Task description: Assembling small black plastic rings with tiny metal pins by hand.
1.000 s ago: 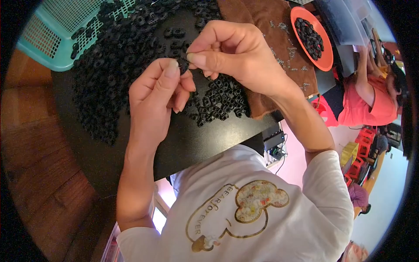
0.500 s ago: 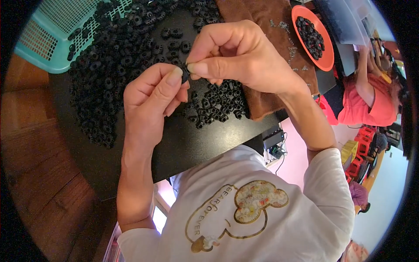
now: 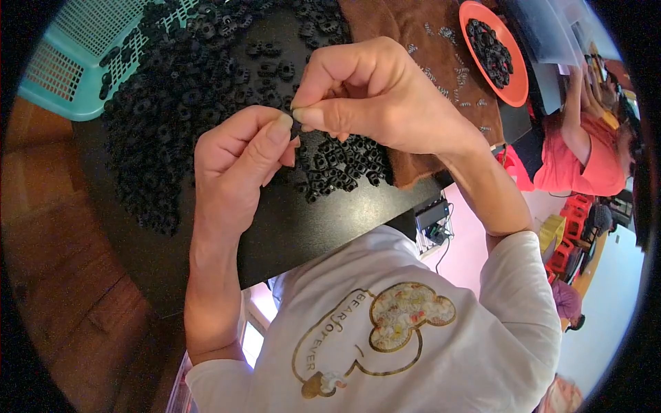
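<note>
Over the dark table, the thumb and fingers of my left hand (image 3: 237,151) pinch a small black plastic part (image 3: 295,126), mostly covered by the fingertips. Against it comes my right hand (image 3: 375,96), its thumb and forefinger closed together; whatever lies between them is hidden. Just beyond and below the fingertips spreads a group of small black square pieces with holes (image 3: 344,165). A large heap of black ring-shaped, notched parts (image 3: 165,124) covers the table's left and far side.
Small silver springs (image 3: 461,76) lie on a brown cloth (image 3: 406,162) at the right. Beyond it is an orange plate (image 3: 518,89) of black parts. A green plastic basket (image 3: 86,107) stands far left. At the right, another person in a red top (image 3: 575,162) works beside a clear bin (image 3: 540,31).
The fingertips of both hands have drawn closer together, and less of the black part shows. My right hand has come down slightly; the whole view has shifted a little.
</note>
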### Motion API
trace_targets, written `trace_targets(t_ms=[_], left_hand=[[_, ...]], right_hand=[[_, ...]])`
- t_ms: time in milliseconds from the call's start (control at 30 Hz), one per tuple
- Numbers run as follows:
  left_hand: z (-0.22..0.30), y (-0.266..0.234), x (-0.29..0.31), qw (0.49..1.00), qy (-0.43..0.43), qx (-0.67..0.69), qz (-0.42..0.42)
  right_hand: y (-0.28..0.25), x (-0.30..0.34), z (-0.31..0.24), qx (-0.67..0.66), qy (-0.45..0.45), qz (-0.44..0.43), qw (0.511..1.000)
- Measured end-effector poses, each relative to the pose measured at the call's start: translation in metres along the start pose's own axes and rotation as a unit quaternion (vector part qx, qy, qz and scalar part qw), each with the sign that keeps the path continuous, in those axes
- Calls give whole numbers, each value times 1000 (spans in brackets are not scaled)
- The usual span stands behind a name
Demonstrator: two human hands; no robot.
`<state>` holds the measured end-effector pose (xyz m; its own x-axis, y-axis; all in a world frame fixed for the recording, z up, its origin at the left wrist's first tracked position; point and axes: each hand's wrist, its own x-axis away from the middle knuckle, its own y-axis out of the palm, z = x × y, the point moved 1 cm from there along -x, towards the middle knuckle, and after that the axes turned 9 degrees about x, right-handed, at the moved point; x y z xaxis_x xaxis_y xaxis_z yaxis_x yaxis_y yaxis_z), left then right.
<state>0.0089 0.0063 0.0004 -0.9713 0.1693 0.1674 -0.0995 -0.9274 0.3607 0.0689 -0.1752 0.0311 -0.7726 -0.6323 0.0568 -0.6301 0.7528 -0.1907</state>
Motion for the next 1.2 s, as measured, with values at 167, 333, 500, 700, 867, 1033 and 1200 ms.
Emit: trace_targets(t_ms=[167,333,500,700,867,1033,1200], left_hand=[[-4,0,-1,1000,14,8,-17],[-7,6,-3,997,66,49,14],[-8,6,-4,997,11,64,30],[-6,2,0,991,-17,129,10],[-2,1,0,993,-24,111,-37],[-3,1,0,994,26,98,-36],[-3,3,1,992,34,118,-18]], right_hand=[[1,0,1,9,-20,15,1000],[1,-3,-5,30,-20,50,998],[-1,1,-1,245,-137,39,959],[5,1,-8,420,-274,68,862],[4,2,-10,472,-278,54,835],[10,2,-13,465,-277,89,836],[9,1,-11,495,-281,104,816]])
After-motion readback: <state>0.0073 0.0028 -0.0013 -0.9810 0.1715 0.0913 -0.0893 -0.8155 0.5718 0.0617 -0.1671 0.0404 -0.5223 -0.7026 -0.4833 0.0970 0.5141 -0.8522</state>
